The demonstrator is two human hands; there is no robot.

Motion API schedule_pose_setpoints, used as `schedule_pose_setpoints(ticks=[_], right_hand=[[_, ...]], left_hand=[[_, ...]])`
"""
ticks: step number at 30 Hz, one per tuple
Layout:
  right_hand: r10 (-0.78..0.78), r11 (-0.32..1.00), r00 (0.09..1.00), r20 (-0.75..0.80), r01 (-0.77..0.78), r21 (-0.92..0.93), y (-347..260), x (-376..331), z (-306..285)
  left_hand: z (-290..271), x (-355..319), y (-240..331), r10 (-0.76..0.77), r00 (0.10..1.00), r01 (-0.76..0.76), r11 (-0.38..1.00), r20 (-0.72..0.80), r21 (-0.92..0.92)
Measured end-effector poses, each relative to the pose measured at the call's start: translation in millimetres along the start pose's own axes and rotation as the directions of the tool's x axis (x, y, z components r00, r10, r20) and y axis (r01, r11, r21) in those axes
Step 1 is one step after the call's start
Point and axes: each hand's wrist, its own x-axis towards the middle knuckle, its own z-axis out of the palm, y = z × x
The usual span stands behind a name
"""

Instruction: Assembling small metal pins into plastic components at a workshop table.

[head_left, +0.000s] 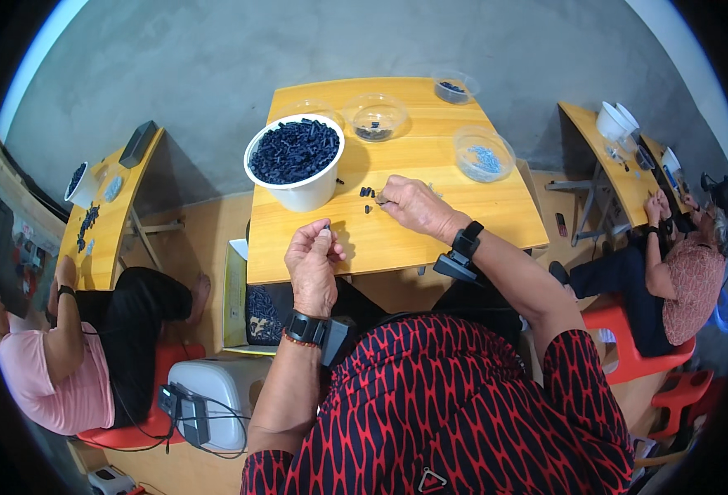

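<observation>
My left hand (313, 254) is raised at the near edge of the yellow table (455, 239), thumb and fingertips pinched on a small dark piece. My right hand (418, 206) is over the middle of the tabletop with its fingers closed together; what they hold, if anything, I cannot make out. Beside its fingertips lie several short black cylindrical pieces (367, 192). Left of them stands a white bucket (302, 196) heaped with similar dark pieces (295, 151). A clear round tub (485, 155) of small light-blue parts sits to the right of my right hand.
Farther back are a clear tub (375, 115) with a few dark bits and another tub (453, 87) of dark pieces. A box (258, 309) of dark pieces stands below the table's left side. People sit at tables to the left (75, 355) and right (669, 280).
</observation>
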Motion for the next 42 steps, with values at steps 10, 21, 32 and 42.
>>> schedule_pose_setpoints(ticks=[10, 21, 32, 42], right_hand=[[0.083, 0.996, 0.992, 0.091, -0.079, -0.046, 0.0, 6.2, -4.3], [0.443, 0.775, 0.897, 0.005, -0.385, 0.501, -2.8, -10.4, -9.8], [0.448, 0.372, 0.893, 0.038, -0.225, 0.901, -52.8, -52.4, -1.9], [0.461, 0.432, 0.886, 0.045, -0.269, 0.861, -58.6, -59.8, -0.5]], left_hand=[[-0.1, 2.7, -4.3, 0.043, 0.999, -0.042, 0.997, -0.006, 0.061], [2.5, -0.9, -4.3, -0.006, 0.998, 0.002, 0.997, 0.06, 0.075], [30.8, -24.3, -9.5, -0.188, 0.925, 0.158, 0.981, 0.33, 0.117], [33.1, -26.8, -10.9, -0.151, 0.925, 0.09, 0.979, 0.35, 0.184]])
